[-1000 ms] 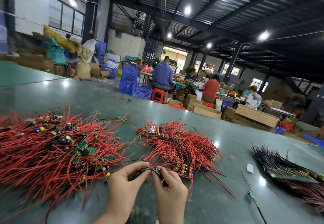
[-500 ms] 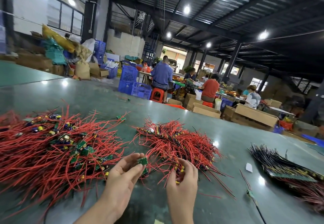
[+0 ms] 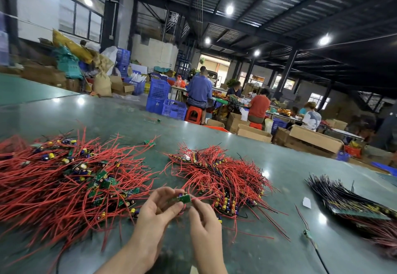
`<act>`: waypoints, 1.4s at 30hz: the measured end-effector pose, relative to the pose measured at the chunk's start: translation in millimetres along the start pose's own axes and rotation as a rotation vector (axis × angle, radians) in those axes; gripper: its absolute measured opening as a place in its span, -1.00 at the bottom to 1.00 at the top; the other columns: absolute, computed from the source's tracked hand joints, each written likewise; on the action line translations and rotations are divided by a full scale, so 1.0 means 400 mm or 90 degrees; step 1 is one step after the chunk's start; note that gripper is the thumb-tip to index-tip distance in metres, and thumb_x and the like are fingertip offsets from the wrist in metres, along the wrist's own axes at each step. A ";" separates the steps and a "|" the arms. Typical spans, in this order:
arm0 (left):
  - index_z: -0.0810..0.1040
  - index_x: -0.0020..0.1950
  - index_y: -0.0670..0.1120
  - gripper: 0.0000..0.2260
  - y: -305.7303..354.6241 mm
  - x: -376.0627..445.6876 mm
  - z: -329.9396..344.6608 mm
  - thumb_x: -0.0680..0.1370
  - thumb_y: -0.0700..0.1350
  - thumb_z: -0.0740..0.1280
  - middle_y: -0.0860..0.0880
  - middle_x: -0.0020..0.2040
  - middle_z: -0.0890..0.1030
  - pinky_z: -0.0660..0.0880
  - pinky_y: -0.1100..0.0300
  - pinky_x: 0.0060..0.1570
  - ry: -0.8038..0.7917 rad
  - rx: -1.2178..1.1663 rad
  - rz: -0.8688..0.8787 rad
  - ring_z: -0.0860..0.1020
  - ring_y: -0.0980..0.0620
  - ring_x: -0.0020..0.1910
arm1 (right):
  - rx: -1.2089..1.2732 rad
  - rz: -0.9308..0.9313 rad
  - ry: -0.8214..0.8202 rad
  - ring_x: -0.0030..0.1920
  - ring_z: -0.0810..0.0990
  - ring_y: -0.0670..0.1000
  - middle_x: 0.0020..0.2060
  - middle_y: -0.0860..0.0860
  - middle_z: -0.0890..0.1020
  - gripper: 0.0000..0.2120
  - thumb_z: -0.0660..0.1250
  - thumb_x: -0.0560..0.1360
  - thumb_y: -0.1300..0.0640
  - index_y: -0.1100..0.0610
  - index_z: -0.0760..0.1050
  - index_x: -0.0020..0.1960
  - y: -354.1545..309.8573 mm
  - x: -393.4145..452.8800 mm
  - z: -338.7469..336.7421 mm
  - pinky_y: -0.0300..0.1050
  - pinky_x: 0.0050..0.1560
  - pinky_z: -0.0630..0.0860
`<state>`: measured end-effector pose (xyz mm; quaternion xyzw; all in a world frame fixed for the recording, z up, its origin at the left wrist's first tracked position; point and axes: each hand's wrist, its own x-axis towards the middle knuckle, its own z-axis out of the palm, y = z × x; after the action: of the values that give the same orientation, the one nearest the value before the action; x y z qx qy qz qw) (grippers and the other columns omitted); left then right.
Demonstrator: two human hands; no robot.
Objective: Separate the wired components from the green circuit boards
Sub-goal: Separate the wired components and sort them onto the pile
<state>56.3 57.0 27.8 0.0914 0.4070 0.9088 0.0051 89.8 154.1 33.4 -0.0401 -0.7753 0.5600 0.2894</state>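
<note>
Green tabletop, factory hall behind. Your left hand [image 3: 158, 208] pinches a board [image 3: 184, 198] above the table [image 3: 279, 252]; your right hand [image 3: 202, 218], half a second ago down at the right pile [image 3: 219, 177], now pinches its red wire [image 3: 206, 197], so another separation begins. Unsorted left pile [image 3: 53, 183] remains large.

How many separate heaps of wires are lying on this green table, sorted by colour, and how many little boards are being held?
Red wire heaps: 2, a left heap with green boards and a middle heap
Dark wire heaps: 1, at the right edge
Green boards held: 1, between the left hand and right hand
Total: 4
</note>
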 end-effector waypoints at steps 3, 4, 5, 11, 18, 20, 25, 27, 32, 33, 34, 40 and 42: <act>0.49 -0.10 -0.20 -0.74 -0.005 -0.005 -0.004 0.37 -0.52 0.34 -0.03 -0.18 0.70 0.54 0.39 -0.24 -0.009 0.095 0.035 0.64 0.15 -0.22 | 0.210 0.098 -0.015 -0.28 0.47 -0.21 -0.16 0.00 0.64 -0.74 0.28 0.51 0.32 0.04 0.69 -0.09 -0.011 0.009 -0.008 -0.31 -0.17 0.38; 0.52 -0.10 -0.18 -0.74 -0.007 -0.009 -0.004 0.36 -0.49 0.38 -0.02 -0.18 0.70 0.52 0.40 -0.22 -0.017 0.153 0.054 0.62 0.16 -0.23 | 0.234 0.099 -0.019 -0.28 0.47 -0.21 -0.17 -0.01 0.65 -0.74 0.29 0.52 0.30 0.03 0.70 -0.12 -0.012 0.010 -0.012 -0.32 -0.18 0.38; 0.53 -0.10 -0.16 -0.74 -0.008 -0.013 -0.003 0.35 -0.47 0.42 0.00 -0.19 0.69 0.50 0.41 -0.21 -0.025 0.203 0.072 0.59 0.18 -0.24 | 0.241 0.088 -0.026 -0.27 0.48 -0.20 -0.19 -0.03 0.66 -0.74 0.29 0.52 0.28 0.02 0.70 -0.14 -0.012 0.011 -0.017 -0.35 -0.19 0.39; 0.48 0.07 -0.07 -0.58 0.015 -0.016 0.000 0.35 -0.46 0.43 0.03 -0.22 0.66 0.47 0.38 -0.05 -0.097 0.281 0.095 0.58 0.20 -0.17 | 0.197 0.037 -0.115 -0.23 0.53 -0.24 -0.28 -0.09 0.65 -0.73 0.29 0.51 0.27 0.00 0.70 -0.16 -0.025 0.021 -0.050 -0.42 -0.18 0.39; 0.33 0.33 0.07 -0.38 0.052 0.004 -0.013 0.43 -0.48 0.34 0.03 -0.22 0.56 0.50 0.28 -0.01 -0.235 0.353 0.069 0.55 0.15 -0.17 | 0.178 0.053 -0.216 -0.38 0.37 -0.23 -0.36 -0.20 0.46 -0.81 0.29 0.48 0.09 0.03 0.67 0.00 -0.021 0.029 -0.068 -0.40 -0.35 0.29; 0.30 0.33 0.10 -0.37 0.050 0.011 -0.018 0.44 -0.47 0.33 0.05 -0.24 0.58 0.49 0.33 -0.04 -0.244 0.373 0.059 0.53 0.20 -0.20 | 0.196 0.065 -0.225 -0.40 0.38 -0.22 -0.32 -0.18 0.53 -0.83 0.31 0.53 0.17 0.05 0.67 0.00 -0.012 0.028 -0.066 -0.39 -0.39 0.29; 0.40 0.28 0.09 -0.62 0.036 0.006 -0.029 0.56 -0.28 0.27 0.12 -0.05 0.64 0.46 0.15 0.14 -0.299 0.497 0.126 0.56 0.19 -0.01 | 0.256 0.120 -0.216 -0.40 0.45 -0.21 -0.37 -0.08 0.59 -0.98 0.35 0.44 0.18 0.10 0.56 -0.15 -0.010 0.029 -0.065 -0.36 -0.37 0.36; 0.44 0.24 0.15 -0.69 0.034 0.005 -0.035 0.56 -0.18 0.24 0.20 0.06 0.62 0.45 0.21 0.17 -0.316 0.580 0.195 0.55 0.22 0.11 | 0.231 0.094 -0.179 -0.43 0.43 -0.18 -0.39 -0.07 0.59 -0.88 0.33 0.49 0.31 0.12 0.54 -0.16 -0.008 0.034 -0.061 -0.34 -0.38 0.38; 0.42 0.19 0.21 -0.72 0.026 0.019 -0.055 0.58 -0.14 0.23 0.11 0.07 0.60 0.45 0.08 0.15 -0.332 0.711 0.260 0.54 0.19 0.09 | 0.126 -0.014 -0.113 -0.29 0.59 -0.18 -0.33 -0.04 0.68 -0.75 0.38 0.40 0.45 0.11 0.62 -0.24 -0.015 0.032 -0.061 -0.34 -0.22 0.48; 0.43 0.16 0.18 -0.81 0.030 0.017 -0.055 0.58 -0.06 0.21 0.08 0.02 0.61 0.47 0.03 0.10 -0.342 0.721 0.240 0.56 0.12 0.05 | 0.119 -0.029 -0.118 -0.29 0.59 -0.19 -0.34 -0.03 0.68 -0.77 0.39 0.39 0.45 0.13 0.63 -0.23 -0.017 0.030 -0.062 -0.35 -0.22 0.48; 0.43 0.14 0.12 -0.84 0.035 0.014 -0.055 0.58 0.05 0.17 0.05 -0.03 0.62 0.48 0.00 0.04 -0.353 0.737 0.217 0.58 0.05 0.00 | 0.121 -0.037 -0.123 -0.30 0.59 -0.18 -0.34 -0.02 0.67 -0.78 0.39 0.39 0.45 0.15 0.63 -0.23 -0.017 0.027 -0.061 -0.35 -0.23 0.47; 0.34 0.13 0.05 -0.69 0.026 0.015 -0.065 0.59 0.21 0.00 -0.01 -0.17 0.63 0.42 0.00 -0.19 -0.312 0.945 0.292 0.57 -0.08 -0.13 | 0.021 -0.170 -0.074 -0.24 0.62 -0.10 -0.30 0.00 0.66 -0.85 0.43 0.38 0.38 0.15 0.63 -0.23 -0.017 0.023 -0.055 -0.26 -0.17 0.51; 0.34 0.10 0.07 -0.76 0.034 0.012 -0.059 0.59 0.19 0.06 0.02 -0.30 0.56 0.34 0.04 -0.24 -0.307 0.959 0.285 0.55 -0.07 -0.18 | -0.029 -0.226 -0.042 -0.22 0.62 -0.11 -0.29 -0.05 0.65 -0.90 0.45 0.36 0.33 0.15 0.63 -0.23 -0.012 0.019 -0.049 -0.29 -0.17 0.52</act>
<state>48.6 31.0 23.2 0.3423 0.8678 0.3267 -0.1520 94.4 172.1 44.7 0.1091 -0.7916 0.4837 0.3572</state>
